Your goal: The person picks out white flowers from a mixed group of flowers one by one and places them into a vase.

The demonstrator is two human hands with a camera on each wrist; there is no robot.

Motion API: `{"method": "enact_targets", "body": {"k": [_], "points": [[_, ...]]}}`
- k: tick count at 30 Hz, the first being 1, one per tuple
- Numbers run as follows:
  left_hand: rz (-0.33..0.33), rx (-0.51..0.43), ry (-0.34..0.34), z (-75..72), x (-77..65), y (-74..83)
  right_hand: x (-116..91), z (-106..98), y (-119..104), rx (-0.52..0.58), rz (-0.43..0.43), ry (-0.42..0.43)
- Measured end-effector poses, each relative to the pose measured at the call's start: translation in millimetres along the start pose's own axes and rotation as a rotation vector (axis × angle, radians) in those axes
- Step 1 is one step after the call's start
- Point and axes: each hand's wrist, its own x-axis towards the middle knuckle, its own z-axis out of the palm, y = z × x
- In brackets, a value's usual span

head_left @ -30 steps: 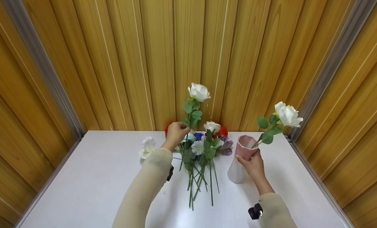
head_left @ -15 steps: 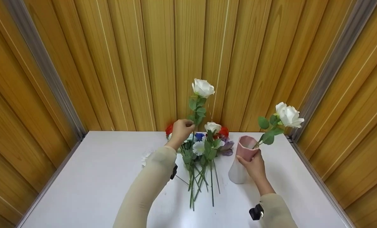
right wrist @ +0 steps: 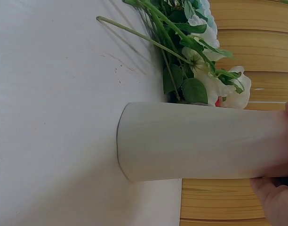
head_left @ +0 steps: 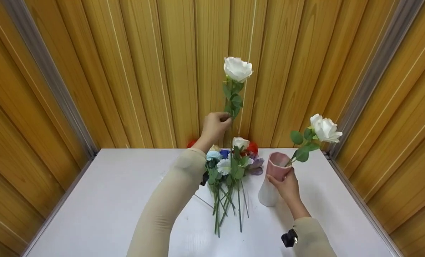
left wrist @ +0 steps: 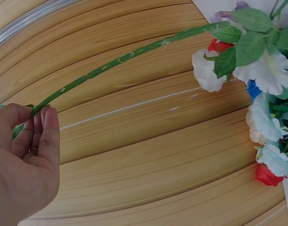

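In the head view my left hand pinches the stem of a white rose, bloom upward, above the flower pile. The left wrist view shows its green stem between thumb and fingers. My right hand grips the upper part of a vase, pink at the rim and white below, upright on the table. Another white rose stands in the vase, leaning right. Under the left hand lies a pile of artificial flowers, stems toward me. In the right wrist view the vase hides part of the pile.
A white table carries everything. Wood-grained panels rise behind it and at both sides, with grey metal strips at the corners. Loose stems spread toward the front, left of the vase.
My left hand has lifted the white rose up out of the pile and a little to the right. The right hand and vase have stayed nearly still.
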Motion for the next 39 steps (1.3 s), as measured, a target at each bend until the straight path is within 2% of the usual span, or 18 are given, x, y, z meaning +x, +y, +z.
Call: {"method": "enact_targets", "body": {"k": [4,11,17,25,32,39], "points": [[0.034,-0.025,-0.015,5.4,3.1,16.0,0.5,-0.5,0.2,0.002,0.001,-0.006],[0.087,-0.074,0.006,22.8,9.4,36.5,1.1,-0.2,0.6,-0.005,-0.007,-0.012],[0.138,-0.047,0.009,37.6,10.9,45.9,-0.7,0.3,-0.2,0.003,-0.026,-0.003],[0.156,-0.055,-0.02,50.2,13.9,57.7,-2.0,1.3,-1.5,0.015,-0.024,-0.007],[0.187,-0.071,-0.03,55.6,14.7,67.8,-2.2,4.9,-3.3,0.032,0.002,-0.028],[0.191,-0.08,-0.031,64.0,13.0,74.0,-0.9,7.7,0.9,0.052,-0.011,-0.017]]}}
